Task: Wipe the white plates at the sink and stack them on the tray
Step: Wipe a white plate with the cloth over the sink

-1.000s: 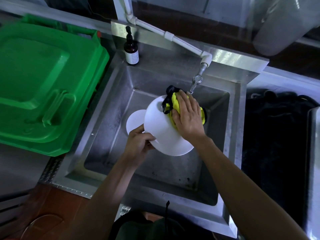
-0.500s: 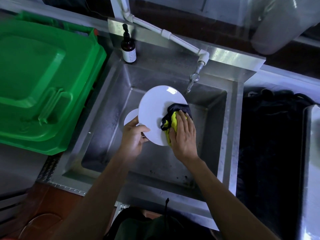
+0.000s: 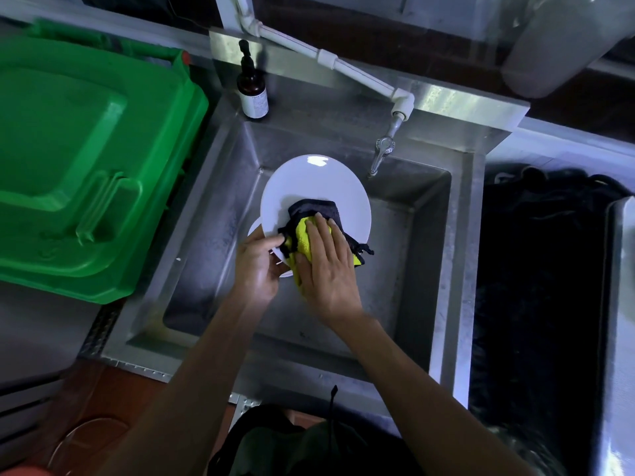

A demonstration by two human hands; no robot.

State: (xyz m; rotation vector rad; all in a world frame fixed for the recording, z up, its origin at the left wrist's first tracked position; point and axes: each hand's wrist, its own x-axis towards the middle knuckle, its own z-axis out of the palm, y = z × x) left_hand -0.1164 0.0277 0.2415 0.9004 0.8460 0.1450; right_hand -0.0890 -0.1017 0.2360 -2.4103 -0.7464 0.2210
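- Sink (image 3: 429,252) is holding two white plates: upper plate (image 3: 309,187), lower plate (image 3: 254,230).
- Left hand (image 3: 256,266) is pinching upper plate's rim.
- Right hand's (image 3: 326,269) flat fingers are pressing one yellow-black cloth (image 3: 304,235) down.

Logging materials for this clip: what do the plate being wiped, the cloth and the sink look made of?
Plate: glossy white, likely glazed ceramic or melamine; a bright highlight sits near its far rim. Cloth: soft fabric, fuzzy yellow face with dark backing, probably microfibre. Sink: brushed stainless steel, dull grey with streaky reflections.
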